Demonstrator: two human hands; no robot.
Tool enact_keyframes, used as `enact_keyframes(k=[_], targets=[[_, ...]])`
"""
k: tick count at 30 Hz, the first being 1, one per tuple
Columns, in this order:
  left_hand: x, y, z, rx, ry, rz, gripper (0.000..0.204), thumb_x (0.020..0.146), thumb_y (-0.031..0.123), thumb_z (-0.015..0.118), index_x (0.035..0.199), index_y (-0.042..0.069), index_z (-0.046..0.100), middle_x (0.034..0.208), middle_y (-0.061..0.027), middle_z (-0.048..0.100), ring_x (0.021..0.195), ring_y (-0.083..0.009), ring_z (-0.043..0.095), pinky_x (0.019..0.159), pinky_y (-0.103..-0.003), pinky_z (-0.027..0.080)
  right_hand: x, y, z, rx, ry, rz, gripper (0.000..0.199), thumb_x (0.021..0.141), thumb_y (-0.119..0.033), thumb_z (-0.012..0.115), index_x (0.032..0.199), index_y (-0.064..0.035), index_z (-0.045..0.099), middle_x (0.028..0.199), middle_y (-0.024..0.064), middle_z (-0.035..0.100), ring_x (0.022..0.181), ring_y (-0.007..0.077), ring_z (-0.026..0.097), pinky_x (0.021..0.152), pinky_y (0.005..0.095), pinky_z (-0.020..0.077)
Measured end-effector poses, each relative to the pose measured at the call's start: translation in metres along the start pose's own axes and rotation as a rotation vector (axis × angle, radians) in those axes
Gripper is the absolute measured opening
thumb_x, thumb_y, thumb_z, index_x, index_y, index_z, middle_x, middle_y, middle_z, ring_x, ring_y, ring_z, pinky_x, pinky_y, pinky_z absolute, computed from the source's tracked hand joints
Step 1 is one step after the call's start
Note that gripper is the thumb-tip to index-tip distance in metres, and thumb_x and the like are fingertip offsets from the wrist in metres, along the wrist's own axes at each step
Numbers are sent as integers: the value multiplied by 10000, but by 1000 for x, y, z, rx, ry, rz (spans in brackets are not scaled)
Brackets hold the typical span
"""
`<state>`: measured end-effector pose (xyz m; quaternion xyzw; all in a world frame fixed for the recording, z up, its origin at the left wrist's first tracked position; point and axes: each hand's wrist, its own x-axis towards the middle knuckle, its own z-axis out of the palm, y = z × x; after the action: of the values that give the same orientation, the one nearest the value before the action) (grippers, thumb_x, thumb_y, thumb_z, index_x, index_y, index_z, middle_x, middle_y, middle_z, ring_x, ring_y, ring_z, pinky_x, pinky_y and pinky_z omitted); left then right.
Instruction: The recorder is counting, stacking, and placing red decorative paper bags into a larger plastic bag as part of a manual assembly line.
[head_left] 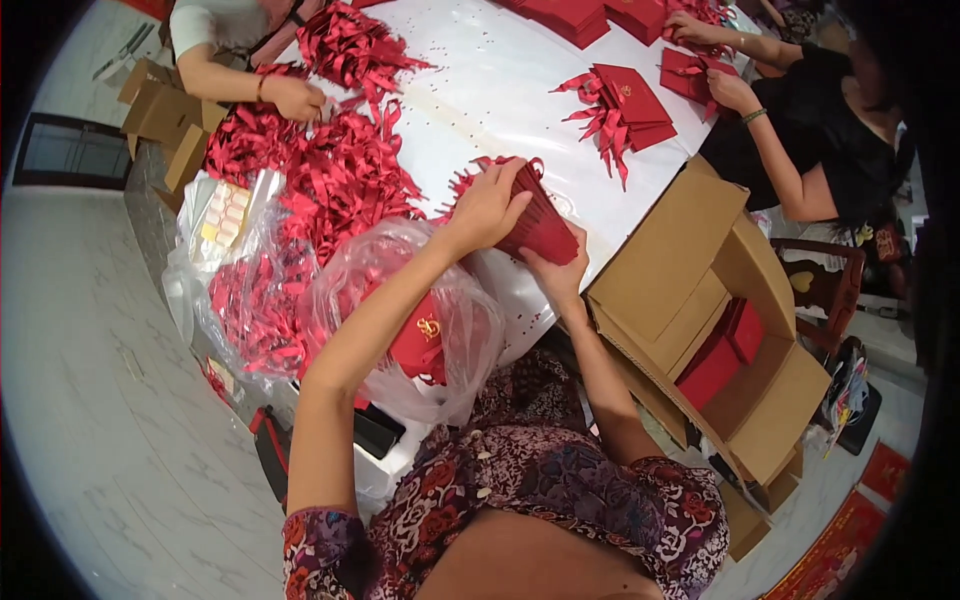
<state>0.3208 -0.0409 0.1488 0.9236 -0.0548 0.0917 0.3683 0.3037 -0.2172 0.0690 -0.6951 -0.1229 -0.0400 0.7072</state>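
Observation:
Over the near part of the white table, I hold a thick stack of dark red envelopes (543, 222) tilted between both hands. My left hand (487, 208) is closed over the upper left of the stack, near the red ribbon ends. Lower down, my right hand (560, 266) grips the bottom end from the right, its fingers partly hidden behind the envelopes. Under my left forearm lies a clear plastic bag (470, 325) with red envelopes (417, 340) inside, marked in gold.
Red ribbons (350, 175) are heaped on the table's left, where a co-worker's hand (292, 98) reaches in. Finished-looking ribboned envelopes (632, 105) lie far right, near another person's hand (733, 90). At my right stands an open cardboard box (665, 270) holding red envelopes (722, 350).

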Motion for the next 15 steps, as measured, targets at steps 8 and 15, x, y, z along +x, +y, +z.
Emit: enact_keyframes(k=[8, 15], targets=[[11, 26, -38, 268, -79, 124, 719, 801, 443, 663, 1359, 63, 416, 1419, -221, 379, 1308, -420, 332, 1066, -509, 302, 5, -15, 2, -40, 98, 21, 490, 692, -120, 853, 1088, 8, 595, 1011, 82, 655, 903, 146, 617, 835, 290, 501], [2, 80, -92, 480, -155, 456, 964, 560, 237, 845, 1404, 146, 387, 1487, -78, 339, 1375, -350, 278, 1096, -522, 274, 26, -98, 0, -219, 19, -144, 474, 675, -138, 856, 1069, -20, 620, 979, 100, 674, 880, 175, 649, 807, 298, 509]])
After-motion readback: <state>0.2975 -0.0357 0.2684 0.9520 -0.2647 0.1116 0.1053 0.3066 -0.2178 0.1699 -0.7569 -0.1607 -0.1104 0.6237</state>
